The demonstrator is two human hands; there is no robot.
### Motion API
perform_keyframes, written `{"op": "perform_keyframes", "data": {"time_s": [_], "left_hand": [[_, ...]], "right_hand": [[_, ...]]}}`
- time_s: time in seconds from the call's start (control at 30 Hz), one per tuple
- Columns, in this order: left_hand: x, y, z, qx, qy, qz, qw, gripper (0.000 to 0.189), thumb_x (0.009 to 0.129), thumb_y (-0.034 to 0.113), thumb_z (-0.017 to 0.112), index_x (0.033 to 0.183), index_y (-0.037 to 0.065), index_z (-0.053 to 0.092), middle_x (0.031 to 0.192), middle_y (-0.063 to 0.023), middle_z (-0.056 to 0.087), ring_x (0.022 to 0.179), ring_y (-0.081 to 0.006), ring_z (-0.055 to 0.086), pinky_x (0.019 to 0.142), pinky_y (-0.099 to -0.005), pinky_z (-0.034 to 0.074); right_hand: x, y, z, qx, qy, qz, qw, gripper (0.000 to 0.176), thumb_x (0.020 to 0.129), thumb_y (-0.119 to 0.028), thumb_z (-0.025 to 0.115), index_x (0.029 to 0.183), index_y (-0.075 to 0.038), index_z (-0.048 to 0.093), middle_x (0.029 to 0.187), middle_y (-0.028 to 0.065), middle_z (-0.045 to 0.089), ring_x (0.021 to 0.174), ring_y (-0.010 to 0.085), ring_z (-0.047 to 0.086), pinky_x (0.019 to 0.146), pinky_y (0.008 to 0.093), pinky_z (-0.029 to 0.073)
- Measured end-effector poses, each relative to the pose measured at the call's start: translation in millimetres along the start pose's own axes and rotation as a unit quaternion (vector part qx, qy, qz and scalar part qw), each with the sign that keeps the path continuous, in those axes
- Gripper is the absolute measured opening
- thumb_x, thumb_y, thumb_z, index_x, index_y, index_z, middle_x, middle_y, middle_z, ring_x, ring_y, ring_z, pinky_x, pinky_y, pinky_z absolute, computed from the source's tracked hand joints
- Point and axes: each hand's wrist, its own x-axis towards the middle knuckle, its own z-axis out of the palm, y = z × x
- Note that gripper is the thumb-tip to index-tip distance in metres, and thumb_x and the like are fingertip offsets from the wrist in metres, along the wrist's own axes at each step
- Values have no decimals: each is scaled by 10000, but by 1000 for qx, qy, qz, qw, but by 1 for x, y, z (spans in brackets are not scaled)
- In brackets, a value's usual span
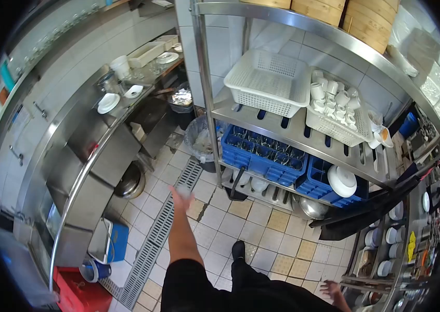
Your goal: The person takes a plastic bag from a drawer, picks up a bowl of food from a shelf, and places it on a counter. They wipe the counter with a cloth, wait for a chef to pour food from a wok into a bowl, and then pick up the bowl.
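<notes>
My left hand [181,198] reaches forward over the floor drain [164,223], blurred, its fingers apart and nothing in it. Low at the right, my right hand [330,288] hangs over the tiled floor [261,229] with spread fingers, holding nothing. Neither hand touches anything. Ahead stands a metal rack [261,120] with an empty white perforated basket [267,78] and another basket [329,125] full of white cups [334,99]. Below them are blue crates [261,161] with glasses, and white bowls [341,181] on the right crate.
A steel sink counter [95,187] with a rounded rail runs along the left. Lined bins [199,138] stand beside the rack. A red crate [82,291] and a blue container [118,242] are at lower left. Shelves with dishes [394,234] line the right.
</notes>
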Motion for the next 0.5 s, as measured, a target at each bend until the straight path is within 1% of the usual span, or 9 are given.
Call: {"op": "perform_keyframes", "data": {"time_s": [0.07, 0.2, 0.27, 0.3, 0.33, 0.37, 0.4, 0.47, 0.5], "left_hand": [[10, 67, 130, -34, 106, -12, 994, 1104, 813, 840, 371, 1548, 143, -69, 1622, -108, 36, 1413, -443, 256, 1088, -571, 320], [47, 58, 178, -26, 60, 64, 996, 1029, 897, 750, 356, 1534, 98, -122, 1624, -117, 31, 1401, -420, 313, 1042, -520, 412], [63, -2, 146, 1, 68, 79, 995, 903, 939, 688, 363, 1531, 52, 117, 1544, -138, 303, 1303, -337, 470, 945, -465, 510], [47, -37, 134, 29, 96, 39, 994, 744, 966, 633, 388, 1398, 26, 400, 1283, -115, 573, 1076, -259, 616, 798, -405, 567], [24, -72, 114, 131, 105, -37, 985, 676, 968, 627, 402, 1267, 31, 519, 1099, -74, 633, 883, -223, 635, 711, -378, 557], [8, -120, 71, 274, 80, -123, 950, 666, 958, 564, 483, 1327, 11, 447, 1112, -138, 641, 976, -298, 633, 812, -471, 539], [13, -182, -4, 255, -26, -255, 932, 556, 949, 476, 550, 1254, 12, 527, 987, -97, 640, 797, -267, 649, 628, -453, 537], [-83, -253, -8, 651, -319, -214, 654, 512, 954, 471, 537, 1243, 49, 568, 1051, -85, 653, 896, -260, 636, 739, -429, 509], [-130, -282, -12, 699, -427, -200, 538, 492, 957, 469, 531, 1237, 68, 588, 1083, -79, 659, 945, -257, 629, 795, -417, 495]], "right_hand": [[-10, -23, -1, -33, 25, -21, 999, 349, 927, -279, 542, 1182, -46, 596, 997, 144, 704, 735, 259, 688, 671, 407, 529], [-20, -18, -10, -74, 51, 15, 996, 408, 905, -291, 547, 1211, -23, 584, 1058, 165, 686, 770, 266, 688, 696, 416, 522], [-25, 5, -8, -72, 61, 48, 994, 433, 916, -317, 532, 1235, -27, 577, 1083, 158, 683, 767, 270, 685, 681, 407, 515], [-22, 21, -5, -56, 65, 56, 995, 433, 916, -317, 532, 1235, -27, 577, 1083, 158, 683, 767, 270, 685, 681, 407, 515], [-14, 45, -4, -77, 21, 89, 993, 440, 936, -364, 508, 1212, -33, 593, 1054, 141, 690, 764, 264, 683, 678, 401, 513], [-2, 80, -2, -82, -21, 123, 989, 458, 955, -411, 483, 1189, -38, 609, 1025, 125, 697, 760, 259, 681, 675, 395, 511], [12, 116, 4, -123, -35, 120, 984, 518, 974, -516, 418, 1108, -75, 653, 935, 94, 702, 728, 231, 664, 668, 402, 515], [8, 154, 35, -186, -27, 161, 969, 551, 963, -570, 398, 1088, -117, 685, 862, 78, 692, 668, 202, 622, 682, 444, 540], [-7, 160, 56, -178, 7, 156, 972, 556, 958, -549, 409, 1149, -101, 678, 965, 89, 711, 759, 223, 650, 724, 457, 551]]}}
